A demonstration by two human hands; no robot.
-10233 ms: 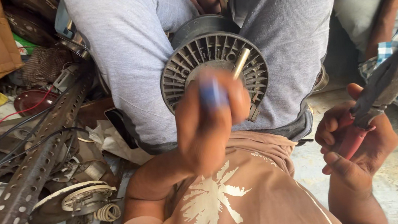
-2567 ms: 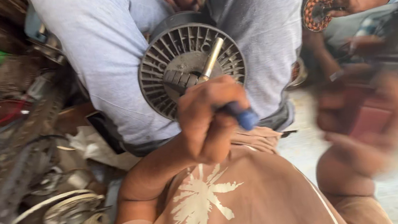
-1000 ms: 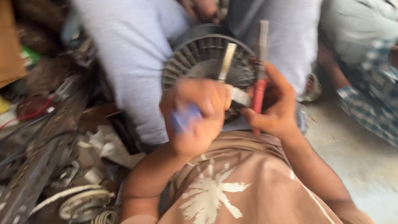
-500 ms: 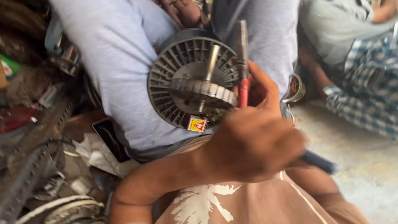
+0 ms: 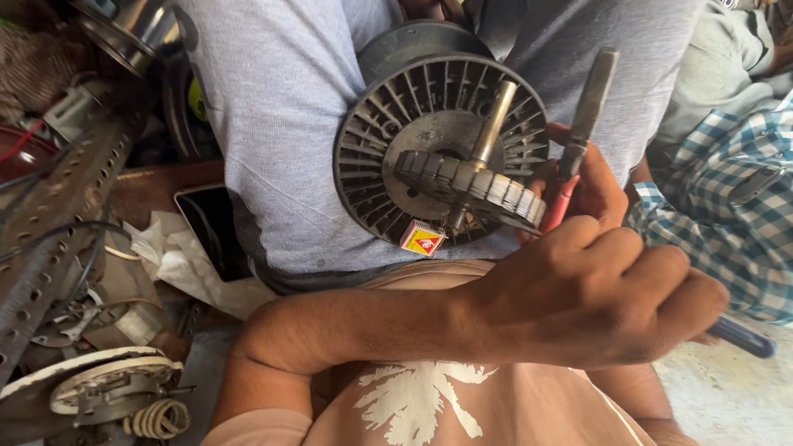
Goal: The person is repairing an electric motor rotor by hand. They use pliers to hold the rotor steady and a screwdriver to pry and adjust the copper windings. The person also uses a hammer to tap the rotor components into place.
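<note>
While gripped: one motor, one pliers

Ten seconds back the left hand was raised before the finned motor rotor with a blue-handled tool; now it has crossed low to the right, its grip closed on that handle. The right hand, earlier far out to the side, now holds the red-handled pliers against the rotor.

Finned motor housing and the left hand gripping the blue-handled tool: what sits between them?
In the head view, a ribbed rotor on the shaft lies between the finned motor housing and the left hand, beside red-handled pliers.
</note>
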